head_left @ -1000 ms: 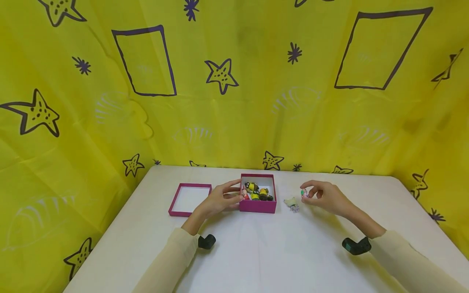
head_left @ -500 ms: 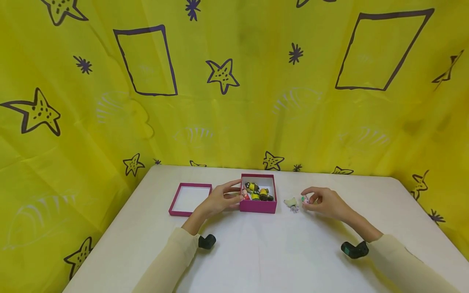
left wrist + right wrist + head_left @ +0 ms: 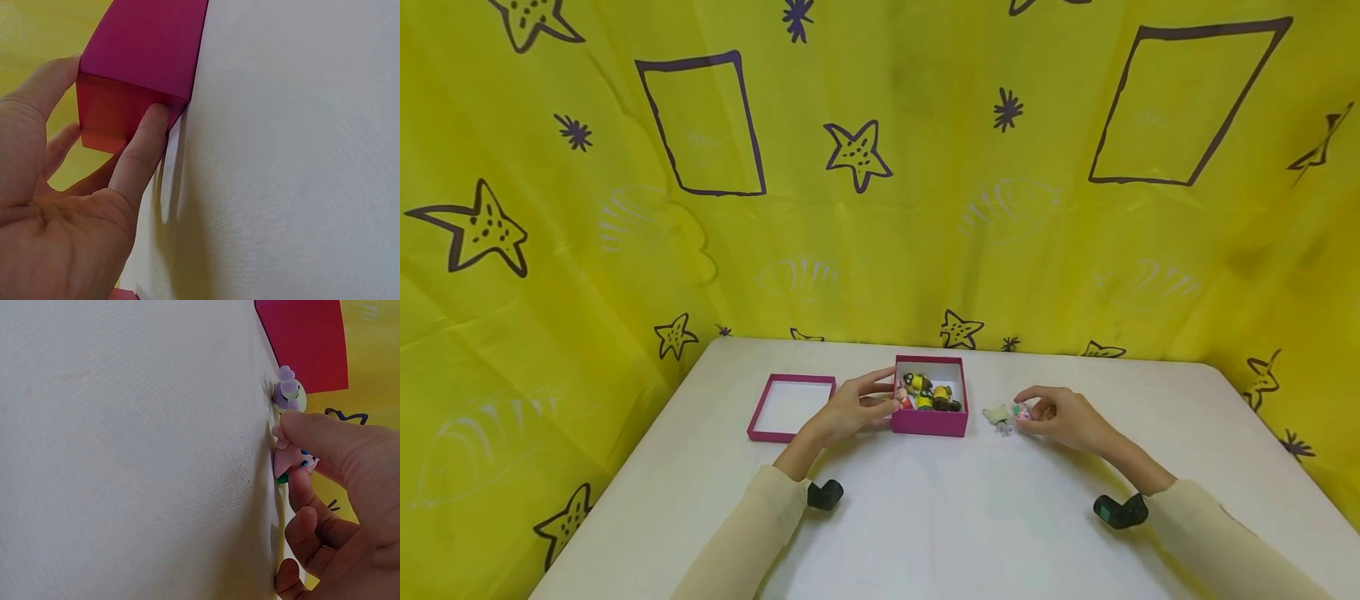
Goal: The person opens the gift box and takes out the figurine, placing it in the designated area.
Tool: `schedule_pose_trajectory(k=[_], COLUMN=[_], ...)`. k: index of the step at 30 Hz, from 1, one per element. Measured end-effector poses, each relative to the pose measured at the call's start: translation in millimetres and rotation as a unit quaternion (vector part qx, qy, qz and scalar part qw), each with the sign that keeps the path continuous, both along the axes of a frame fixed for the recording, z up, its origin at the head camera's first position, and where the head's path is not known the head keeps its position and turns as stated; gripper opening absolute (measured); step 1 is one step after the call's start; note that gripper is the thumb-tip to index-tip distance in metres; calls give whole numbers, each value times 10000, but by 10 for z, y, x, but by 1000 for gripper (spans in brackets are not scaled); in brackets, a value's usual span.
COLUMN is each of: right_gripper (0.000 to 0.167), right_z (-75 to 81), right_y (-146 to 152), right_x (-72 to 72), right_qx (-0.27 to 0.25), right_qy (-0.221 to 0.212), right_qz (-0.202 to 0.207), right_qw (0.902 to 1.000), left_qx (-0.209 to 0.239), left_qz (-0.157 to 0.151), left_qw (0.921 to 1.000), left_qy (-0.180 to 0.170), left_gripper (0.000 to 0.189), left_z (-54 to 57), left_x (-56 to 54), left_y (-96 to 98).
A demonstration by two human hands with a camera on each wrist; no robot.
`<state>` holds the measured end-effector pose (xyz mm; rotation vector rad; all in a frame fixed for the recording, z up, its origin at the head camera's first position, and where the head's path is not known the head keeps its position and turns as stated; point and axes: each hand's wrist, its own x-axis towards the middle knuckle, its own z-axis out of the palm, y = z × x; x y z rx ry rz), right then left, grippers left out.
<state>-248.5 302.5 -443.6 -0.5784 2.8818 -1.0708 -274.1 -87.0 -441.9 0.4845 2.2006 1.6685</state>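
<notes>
Against the left side of a small magenta box (image 3: 930, 425), my left hand (image 3: 848, 410) rests with its thumb (image 3: 147, 137) and fingertips touching the wall and its edge. Inside the box lie several small toy figurines (image 3: 942, 397), mostly yellow and dark, with a red-and-pink one at the left. My right hand (image 3: 1067, 418) pinches a small pink toy figurine (image 3: 294, 456) with blue and green spots, low at the table surface. Close beside it lies a pale green and lilac figurine (image 3: 290, 394). Fingers partly hide the pink one.
The magenta box lid (image 3: 792, 407) lies with its white inside up, left of my left hand. A white-covered table (image 3: 917, 517) spreads in front of me. A yellow patterned curtain (image 3: 910, 250) hangs behind its far edge.
My right hand has lowered the pink figurine to the table surface and moved it slightly left, closer to the pale green one. My left hand stays at the box.
</notes>
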Motion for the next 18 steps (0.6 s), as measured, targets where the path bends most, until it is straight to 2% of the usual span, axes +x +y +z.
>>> schedule_pose_trajectory(k=[18], right_gripper=[37], right_z=[6], right_y=[20], right_x=[-21], right_qx=[24], right_qy=[-219], right_qz=[201], right_qw=[9996], left_qx=[-43], left_qz=[20], left_qw=[10000], left_qy=[-48], left_gripper=[70], left_z=[5], left_x=[1], left_y=[4])
